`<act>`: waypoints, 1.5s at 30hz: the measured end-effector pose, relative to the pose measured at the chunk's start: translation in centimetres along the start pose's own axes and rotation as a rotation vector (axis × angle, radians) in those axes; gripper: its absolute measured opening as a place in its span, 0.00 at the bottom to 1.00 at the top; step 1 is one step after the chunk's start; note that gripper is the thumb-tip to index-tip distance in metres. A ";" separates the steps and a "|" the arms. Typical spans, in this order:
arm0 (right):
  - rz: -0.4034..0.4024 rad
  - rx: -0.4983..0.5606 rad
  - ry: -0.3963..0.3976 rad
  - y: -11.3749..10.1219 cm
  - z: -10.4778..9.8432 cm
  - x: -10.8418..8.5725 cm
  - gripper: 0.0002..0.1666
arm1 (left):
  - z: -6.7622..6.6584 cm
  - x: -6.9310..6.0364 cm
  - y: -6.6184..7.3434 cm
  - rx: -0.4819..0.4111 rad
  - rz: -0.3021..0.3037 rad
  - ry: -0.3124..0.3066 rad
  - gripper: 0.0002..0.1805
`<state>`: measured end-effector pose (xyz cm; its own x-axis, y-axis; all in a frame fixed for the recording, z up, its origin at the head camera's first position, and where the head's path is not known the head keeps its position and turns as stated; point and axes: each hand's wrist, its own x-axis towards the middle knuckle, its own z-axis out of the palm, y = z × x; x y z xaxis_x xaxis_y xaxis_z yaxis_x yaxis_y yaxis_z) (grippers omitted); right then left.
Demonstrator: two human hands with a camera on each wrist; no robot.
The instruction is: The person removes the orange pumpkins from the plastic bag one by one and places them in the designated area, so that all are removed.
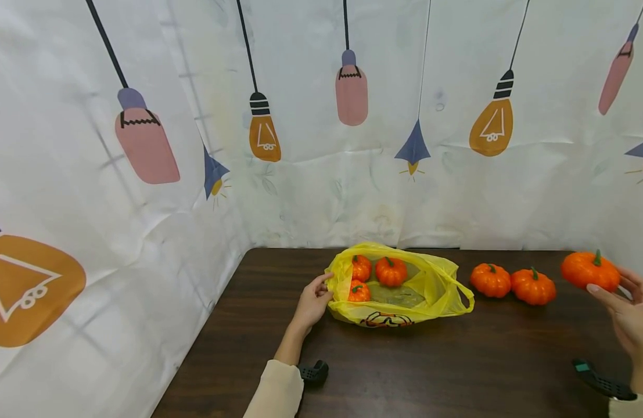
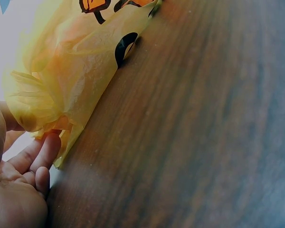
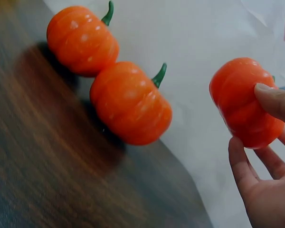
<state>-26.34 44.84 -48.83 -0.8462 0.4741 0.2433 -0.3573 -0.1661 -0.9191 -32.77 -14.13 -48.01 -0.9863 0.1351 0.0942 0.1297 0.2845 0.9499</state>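
Note:
A yellow plastic bag (image 1: 428, 312) lies on its side, its mouth spread, with three small orange toy pumpkins (image 1: 391, 271) inside. At its left end my left hand (image 1: 315, 302) pinches the plastic; the left wrist view shows the bag's gathered film (image 2: 52, 95) between thumb and fingers. Off to the right, my right hand (image 1: 635, 313) holds another toy pumpkin (image 1: 588, 270) up above the table, thumb on one side and fingers beneath. That held pumpkin (image 3: 247, 102) also appears in the right wrist view, its stem mostly hidden.
Two more pumpkins (image 1: 490, 280) stand side by side on the dark wooden table (image 1: 431, 366), between the bag and my right hand. A white cloth printed with lamps (image 1: 311, 197) hangs behind the table and along its left side.

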 end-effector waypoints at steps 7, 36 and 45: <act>-0.005 -0.024 0.029 1.1 -1.2 0.2 0.36 | -0.1 0.0 -0.1 -0.003 0.000 -0.003 0.26; 0.360 -0.461 0.214 2.6 -1.5 0.7 0.51 | 0.3 1.7 -2.8 -0.003 -0.022 0.000 0.27; 0.395 -0.726 0.191 2.6 -1.1 0.6 0.52 | 0.7 2.1 -3.9 0.012 -0.004 0.034 0.26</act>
<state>-27.39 45.64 -51.44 -0.7506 0.6470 -0.1340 0.3482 0.2150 -0.9124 -35.27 -14.33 -51.75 -0.9897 0.1015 0.1007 0.1267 0.2965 0.9466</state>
